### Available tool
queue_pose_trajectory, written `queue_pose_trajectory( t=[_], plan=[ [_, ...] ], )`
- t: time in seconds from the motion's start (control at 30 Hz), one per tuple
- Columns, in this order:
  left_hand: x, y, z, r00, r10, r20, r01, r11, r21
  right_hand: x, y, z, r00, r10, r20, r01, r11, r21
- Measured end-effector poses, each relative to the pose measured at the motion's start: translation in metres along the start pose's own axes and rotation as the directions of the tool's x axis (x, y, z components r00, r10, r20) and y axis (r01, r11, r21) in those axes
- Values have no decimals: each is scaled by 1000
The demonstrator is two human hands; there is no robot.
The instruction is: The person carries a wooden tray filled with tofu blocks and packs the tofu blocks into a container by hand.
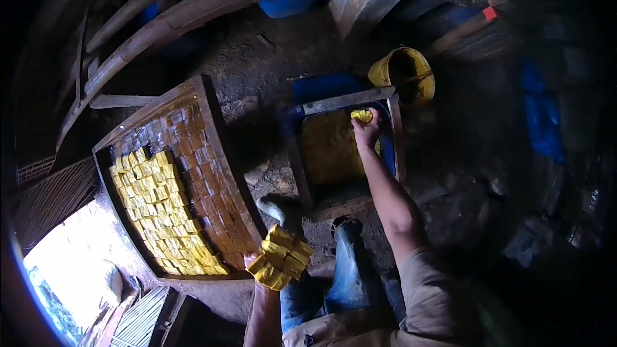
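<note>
Several yellow blocks [280, 258] rest stacked on my left hand [251, 261], beside the lower right corner of a woven tray. My right hand [366, 130] grips a small yellow piece [362, 115] over the upper right part of a wood-framed bin [396, 135]. Inside that bin lies yellowish liquid or material, too dim to make out fully. The woven tray [209, 183] has a wooden rim, and rows of yellow blocks [154, 209] cover its left part.
A yellow bucket [421, 83] stands behind the bin at the right. Bamboo poles [212, 3] cross the top. Blue boots [350, 263] are below the bin. Blue plastic [542, 115] hangs at the far right, and a bright opening lies at the lower left.
</note>
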State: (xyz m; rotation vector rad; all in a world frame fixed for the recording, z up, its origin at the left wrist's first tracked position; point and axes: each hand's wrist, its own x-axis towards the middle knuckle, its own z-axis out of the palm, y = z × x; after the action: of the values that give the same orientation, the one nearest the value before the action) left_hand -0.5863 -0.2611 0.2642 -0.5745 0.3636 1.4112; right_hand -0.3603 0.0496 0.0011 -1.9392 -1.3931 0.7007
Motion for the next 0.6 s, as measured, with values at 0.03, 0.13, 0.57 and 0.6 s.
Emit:
queue_pose_trajectory(
  t=[0.03,0.13,0.57,0.6],
  plan=[
    [4,-7,-2,1000,4,-19,-4,1000,-1,4,-3,11,993,-116,-34,111,984,-142],
    [14,-24,-11,998,15,-59,-15,1000,-14,9,-1,38,988,-118,-98,103,985,-142],
    [100,-67,3,968,-179,176,216,951,-221,13,-1,-5,968,-36,248,-32,964,264],
    [104,-66,2,977,-170,131,195,957,-213,7,-10,-10,972,-52,230,-11,964,267]
  ],
)
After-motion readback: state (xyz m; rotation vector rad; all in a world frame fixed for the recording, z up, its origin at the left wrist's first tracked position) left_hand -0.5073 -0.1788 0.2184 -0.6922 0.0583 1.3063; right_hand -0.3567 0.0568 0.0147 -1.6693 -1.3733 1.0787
